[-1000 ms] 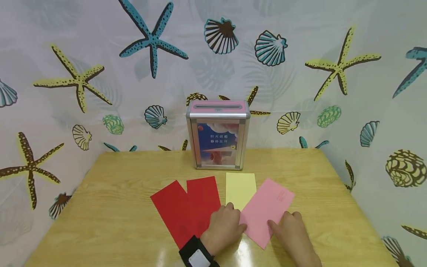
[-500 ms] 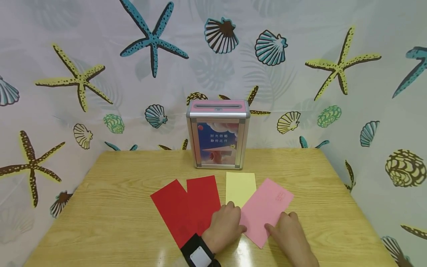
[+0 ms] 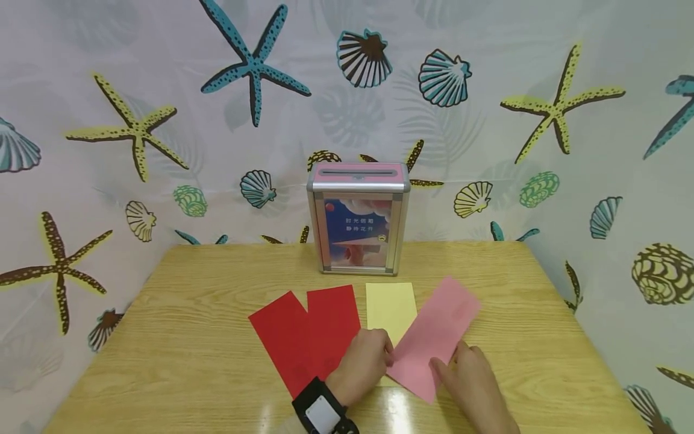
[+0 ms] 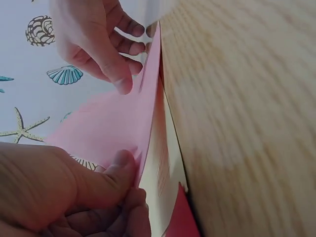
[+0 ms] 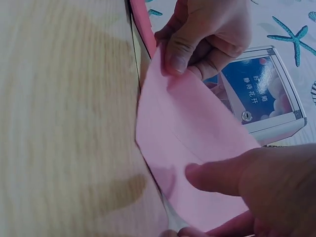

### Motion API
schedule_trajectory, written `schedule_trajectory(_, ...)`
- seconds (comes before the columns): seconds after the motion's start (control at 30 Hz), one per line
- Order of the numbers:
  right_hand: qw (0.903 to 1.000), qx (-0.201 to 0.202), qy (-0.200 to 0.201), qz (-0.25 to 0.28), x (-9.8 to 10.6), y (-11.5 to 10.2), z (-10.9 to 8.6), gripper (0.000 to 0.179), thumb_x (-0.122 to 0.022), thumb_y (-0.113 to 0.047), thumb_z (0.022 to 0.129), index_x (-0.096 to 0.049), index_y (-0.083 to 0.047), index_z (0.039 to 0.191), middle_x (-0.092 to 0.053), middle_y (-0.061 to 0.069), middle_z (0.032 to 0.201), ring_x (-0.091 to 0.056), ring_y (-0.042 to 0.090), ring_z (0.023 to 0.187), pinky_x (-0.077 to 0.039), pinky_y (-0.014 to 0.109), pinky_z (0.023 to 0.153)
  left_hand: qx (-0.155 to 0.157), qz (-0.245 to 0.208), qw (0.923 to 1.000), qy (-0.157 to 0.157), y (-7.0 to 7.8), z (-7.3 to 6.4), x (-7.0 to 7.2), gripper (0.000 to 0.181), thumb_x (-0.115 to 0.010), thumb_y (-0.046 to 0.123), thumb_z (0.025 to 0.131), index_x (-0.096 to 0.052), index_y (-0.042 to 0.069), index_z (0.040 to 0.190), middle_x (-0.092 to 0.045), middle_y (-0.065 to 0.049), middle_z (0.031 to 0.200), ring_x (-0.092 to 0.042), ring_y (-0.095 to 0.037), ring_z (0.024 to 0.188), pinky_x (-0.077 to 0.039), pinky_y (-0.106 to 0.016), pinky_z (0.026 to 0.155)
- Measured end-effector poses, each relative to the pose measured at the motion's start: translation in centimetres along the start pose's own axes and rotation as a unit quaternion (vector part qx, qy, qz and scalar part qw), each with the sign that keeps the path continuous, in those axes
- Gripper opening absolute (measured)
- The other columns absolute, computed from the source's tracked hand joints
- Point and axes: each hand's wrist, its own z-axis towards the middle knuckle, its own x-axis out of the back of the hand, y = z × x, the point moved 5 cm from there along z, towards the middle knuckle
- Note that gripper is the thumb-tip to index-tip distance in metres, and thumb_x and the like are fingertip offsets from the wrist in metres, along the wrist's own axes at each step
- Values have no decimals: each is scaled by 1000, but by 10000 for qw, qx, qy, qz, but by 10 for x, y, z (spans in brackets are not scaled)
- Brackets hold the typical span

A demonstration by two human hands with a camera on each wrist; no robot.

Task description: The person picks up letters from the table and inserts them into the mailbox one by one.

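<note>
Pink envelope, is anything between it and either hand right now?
Nothing visible is: the left hand pinches the pink envelope directly, and the right hand holds its other side. The yellow envelope lies partly beneath it, not in between.

A rectangular pink paper envelope [image 3: 438,331] is pinched at its left edge by the fingers [image 4: 121,167] of the left hand [image 3: 364,357] and at its right edge by those of the right hand [image 3: 470,377]. It is bent and tilted, its left edge raised above a pale yellow rectangular paper envelope [image 3: 389,304], which is partly covered.
</note>
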Motion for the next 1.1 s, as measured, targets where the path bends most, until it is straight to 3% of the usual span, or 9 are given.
schedule_trajectory(0.1, 9980, -232, 176, 558, 1, -1, -3, 40, -69, -22, 89, -56, 8, 111, -61, 5, 76, -52, 15, 63, -45, 29, 52, 53, -469, 9989, 46, -4, -2, 0, 17, -71, -6, 79, -67, 10, 75, -64, 4, 68, -53, -4, 59, -43, -19, 46)
schedule_trajectory(0.23, 9941, -87, 625, 881, 6, -5, -4, 49, -68, -17, 89, -52, 12, 125, -66, 5, 77, -57, 12, 65, -50, 27, 55, 47, -1067, 9940, 245, -7, -4, 7, 16, -73, -4, 80, -66, 10, 77, -63, 5, 71, -53, -5, 60, -45, -19, 48)
schedule_trajectory(0.4, 9895, 246, 687, 1249, 11, -12, 1, 18, -68, -14, 89, -67, -2, 102, -67, 4, 80, -62, 13, 74, -55, 27, 65, -14, -1523, 9867, 574, -10, -6, 20, 14, -75, 0, 81, -66, 10, 77, -65, 5, 71, -57, -5, 64, -50, -21, 55)
schedule_trajectory(0.6, 9861, 730, 277, 1464, 5, -27, 0, 8, -70, -16, 90, -68, -9, 94, -68, 2, 82, -63, 11, 75, -56, 27, 69, -22, -2109, 9745, 765, -21, -11, 35, 11, -75, 4, 83, -67, 10, 80, -70, 1, 76, -65, -8, 65, -53, -23, 58)
schedule_trajectory(0.83, 9750, 1465, 377, 1626, -2, -46, -1, 6, -68, -15, 92, -68, -10, 89, -70, 2, 77, -63, 10, 71, -57, 25, 61, -104, -1788, 9786, 1011, -27, -19, 66, 12, -76, 10, 83, -65, 11, 85, -67, 1, 78, -60, -11, 65, -52, -25, 55)
schedule_trajectory(0.97, 9680, 1960, 554, 1466, 2, -60, 2, 7, -67, -10, 92, -68, -6, 87, -69, 4, 73, -65, 16, 69, -56, 25, 56, -367, -1407, 9840, 1031, -25, -19, 82, 11, -74, 11, 86, -65, 11, 91, -67, 1, 83, -61, -10, 70, -55, -23, 60)
schedule_trajectory(1.1, 9681, 2135, 555, 1185, 7, -69, 11, 7, -66, -9, 92, -69, -8, 86, -69, 4, 72, -65, 18, 67, -54, 25, 54, -642, -1024, 9843, 1286, -20, -17, 103, 11, -71, 12, 89, -67, 11, 99, -69, 1, 88, -62, -7, 74, -55, -22, 64)
